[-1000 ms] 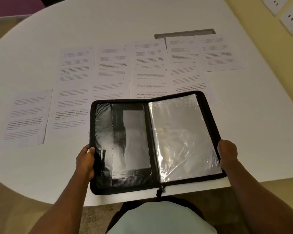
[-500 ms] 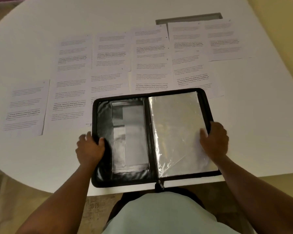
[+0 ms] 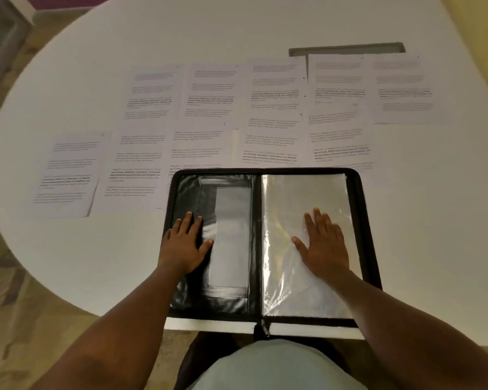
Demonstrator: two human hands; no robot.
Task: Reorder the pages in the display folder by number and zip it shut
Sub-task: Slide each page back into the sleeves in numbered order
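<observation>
A black zip display folder [image 3: 364, 220] lies open flat at the near edge of the white table [image 3: 68, 94]. Its left half is a black inner cover with a pocket [image 3: 231, 235]; its right half shows empty clear plastic sleeves [image 3: 302, 198]. My left hand [image 3: 185, 243] rests flat on the left cover, fingers straight. My right hand [image 3: 323, 243] presses flat on the clear sleeve. The zipper pull [image 3: 264, 327] hangs at the spine's near end. Several printed pages [image 3: 212, 91] lie spread in two rows beyond the folder; a handwritten number shows on a few.
A grey slot [image 3: 347, 48] is cut into the table behind the far row of pages. One page [image 3: 68, 173] lies apart at the left. The table's curved edge runs along the left, with floor below it. My lap sits under the near edge.
Both hands left the folder's outer edges and moved inward; they now lie flat on its two halves. The folder slid a little farther onto the table.
</observation>
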